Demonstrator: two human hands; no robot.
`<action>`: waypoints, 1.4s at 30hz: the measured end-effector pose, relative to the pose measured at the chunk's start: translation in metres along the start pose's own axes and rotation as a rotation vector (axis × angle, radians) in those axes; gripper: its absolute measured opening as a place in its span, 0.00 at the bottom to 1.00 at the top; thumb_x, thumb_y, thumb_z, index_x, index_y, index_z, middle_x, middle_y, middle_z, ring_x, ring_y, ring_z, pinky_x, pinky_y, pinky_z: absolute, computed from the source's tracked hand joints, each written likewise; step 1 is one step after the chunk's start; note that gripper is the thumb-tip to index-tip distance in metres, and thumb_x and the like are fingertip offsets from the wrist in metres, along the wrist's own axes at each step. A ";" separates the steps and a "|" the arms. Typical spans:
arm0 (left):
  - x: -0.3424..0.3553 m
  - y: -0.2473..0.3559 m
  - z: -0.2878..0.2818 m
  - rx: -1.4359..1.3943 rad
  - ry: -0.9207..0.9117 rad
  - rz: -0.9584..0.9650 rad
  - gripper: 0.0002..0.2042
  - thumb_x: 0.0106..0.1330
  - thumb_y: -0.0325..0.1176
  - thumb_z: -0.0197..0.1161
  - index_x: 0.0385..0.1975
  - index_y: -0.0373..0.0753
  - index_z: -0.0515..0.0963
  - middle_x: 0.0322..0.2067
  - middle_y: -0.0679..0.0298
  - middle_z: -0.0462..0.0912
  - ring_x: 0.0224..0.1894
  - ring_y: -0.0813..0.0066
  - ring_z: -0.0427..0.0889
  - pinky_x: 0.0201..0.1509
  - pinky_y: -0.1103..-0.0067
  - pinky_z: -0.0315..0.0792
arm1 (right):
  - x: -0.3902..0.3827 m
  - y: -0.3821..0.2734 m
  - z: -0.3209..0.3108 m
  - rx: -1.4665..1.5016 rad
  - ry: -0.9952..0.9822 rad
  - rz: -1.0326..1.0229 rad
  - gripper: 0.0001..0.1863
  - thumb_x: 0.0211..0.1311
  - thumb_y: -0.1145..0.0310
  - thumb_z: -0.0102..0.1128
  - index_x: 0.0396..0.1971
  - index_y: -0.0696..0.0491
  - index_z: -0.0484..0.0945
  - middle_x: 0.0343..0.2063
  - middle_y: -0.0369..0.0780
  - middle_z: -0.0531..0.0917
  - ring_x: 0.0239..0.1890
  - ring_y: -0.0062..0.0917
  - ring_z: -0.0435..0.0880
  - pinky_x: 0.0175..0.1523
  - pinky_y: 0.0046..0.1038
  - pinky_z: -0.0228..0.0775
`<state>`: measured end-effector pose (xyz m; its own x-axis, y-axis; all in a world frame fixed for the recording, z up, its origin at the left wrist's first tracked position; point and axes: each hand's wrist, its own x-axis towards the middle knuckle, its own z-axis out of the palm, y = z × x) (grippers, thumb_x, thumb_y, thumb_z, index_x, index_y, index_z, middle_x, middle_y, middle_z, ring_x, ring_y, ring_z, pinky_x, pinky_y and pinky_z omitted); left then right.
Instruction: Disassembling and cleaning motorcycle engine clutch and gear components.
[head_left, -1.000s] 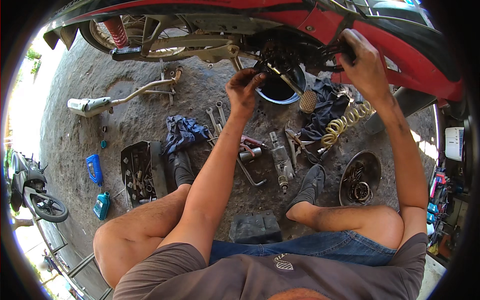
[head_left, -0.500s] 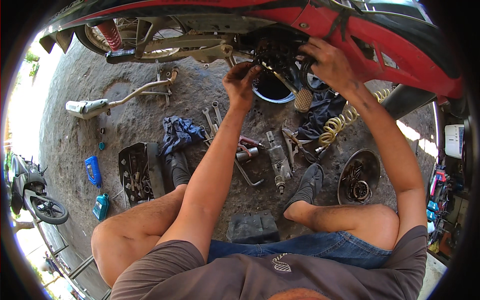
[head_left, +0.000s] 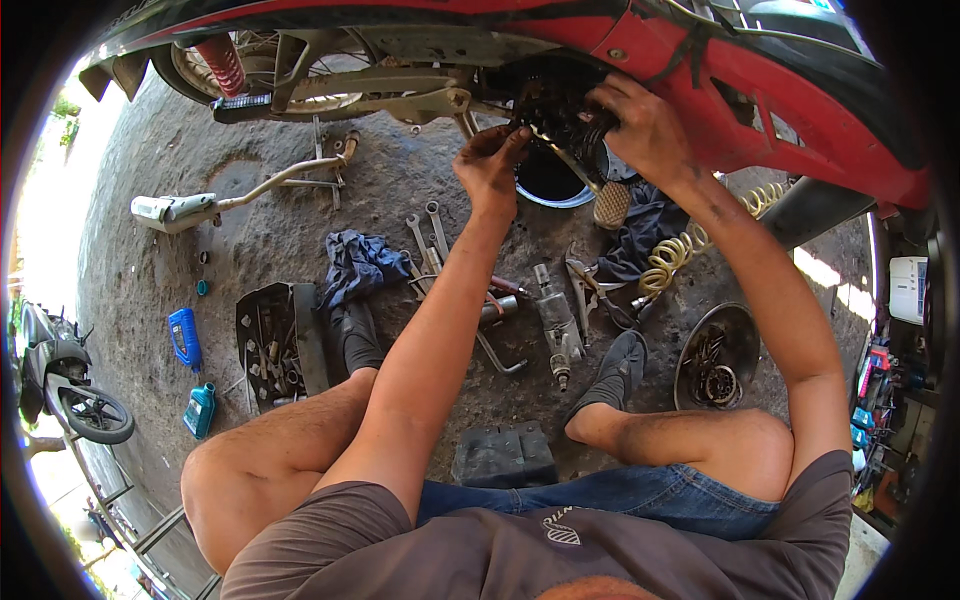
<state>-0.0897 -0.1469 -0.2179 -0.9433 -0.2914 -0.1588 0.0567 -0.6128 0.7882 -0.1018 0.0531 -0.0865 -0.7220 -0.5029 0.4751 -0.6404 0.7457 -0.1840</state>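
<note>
My left hand point(head_left: 492, 168) has thumb and fingers pinched together beside the oily engine opening point(head_left: 555, 95) under the red motorbike body point(head_left: 725, 90); what they hold is too small to make out. My right hand point(head_left: 640, 130) grips a black, oily part against the right side of that opening, its details mostly hidden by fingers and grime. Between the hands a metal lever with a textured rubber pedal point(head_left: 611, 205) slants down over a round pan of dark liquid point(head_left: 553, 178).
An exhaust pipe point(head_left: 180, 212), oil bottles point(head_left: 186, 338), a toolbox point(head_left: 280, 350), blue rags point(head_left: 360, 260), an impact tool point(head_left: 553, 320), a coiled hose point(head_left: 670, 265) and a bowl of parts point(head_left: 715, 355) lie on the ground around my legs. Another motorbike point(head_left: 80, 400) stands at far left.
My right hand has moved left and down with the black part, from beside the red panel onto the engine opening. My left hand has shifted slightly, staying pinched.
</note>
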 end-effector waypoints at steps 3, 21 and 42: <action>-0.001 0.000 0.003 0.037 -0.001 -0.011 0.14 0.55 0.23 0.79 0.38 0.26 0.82 0.34 0.57 0.87 0.33 0.73 0.86 0.37 0.77 0.84 | 0.003 -0.004 -0.001 0.060 -0.023 0.038 0.25 0.44 0.82 0.57 0.47 0.60 0.80 0.47 0.50 0.82 0.49 0.49 0.82 0.52 0.41 0.77; -0.003 -0.003 0.014 0.015 0.070 0.024 0.10 0.62 0.24 0.73 0.38 0.27 0.81 0.33 0.58 0.86 0.35 0.71 0.87 0.37 0.76 0.85 | 0.006 -0.014 0.004 -0.172 -0.020 0.078 0.27 0.46 0.78 0.55 0.53 0.56 0.80 0.52 0.49 0.82 0.50 0.49 0.83 0.53 0.44 0.80; -0.018 -0.019 0.026 0.558 0.180 0.118 0.15 0.57 0.26 0.73 0.43 0.31 0.82 0.36 0.56 0.90 0.37 0.64 0.89 0.44 0.71 0.81 | 0.002 -0.014 0.010 -0.360 -0.098 0.015 0.30 0.47 0.78 0.59 0.55 0.56 0.72 0.42 0.47 0.83 0.34 0.44 0.88 0.35 0.41 0.82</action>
<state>-0.0826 -0.1109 -0.2151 -0.8679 -0.4842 -0.1111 -0.0688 -0.1044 0.9922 -0.0964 0.0372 -0.0918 -0.7636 -0.5174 0.3863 -0.5092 0.8504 0.1326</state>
